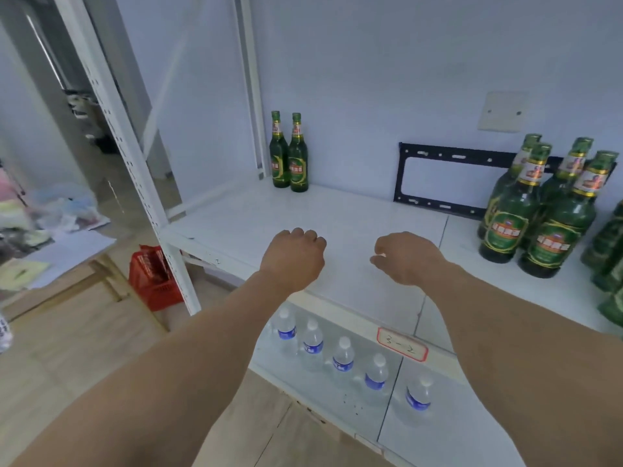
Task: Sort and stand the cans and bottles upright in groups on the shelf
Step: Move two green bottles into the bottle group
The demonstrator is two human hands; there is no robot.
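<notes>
Head view of a white metal shelving unit against a pale wall. The shelf board (354, 224) is a smooth, matte white panel, seamed toward the right. Both forearms reach over its front edge. The left hand (293, 256) hovers palm down with fingers curled under, holding nothing. The right hand (406, 257) hovers near it, apart, fingers loosely bent and thumb pointing left, also holding nothing; whether either hand touches the board cannot be told.

At the rear left corner two green glass beer bottles (289, 153) stand upright, touching side by side, each with a slender neck, gold foil collar and oval green label. At the right, well apart from that pair, a cluster of four larger-looking green beer bottles (539, 210) stands upright in two rows, with red-and-gold neck bands. Further dark green bottles (610, 251) are cut off by the right edge; their pose cannot be told.

Behind them a black perforated metal bracket (438, 176) leans at the wall. On the lower shelf five clear plastic water bottles (344, 358), white-capped with blue labels, stand in a diagonal row. A handwritten red-bordered label (402, 343) sticks to the shelf's front rail. A red plastic crate (153, 281) sits on the wooden floor beside the perforated upright post (135, 156).
</notes>
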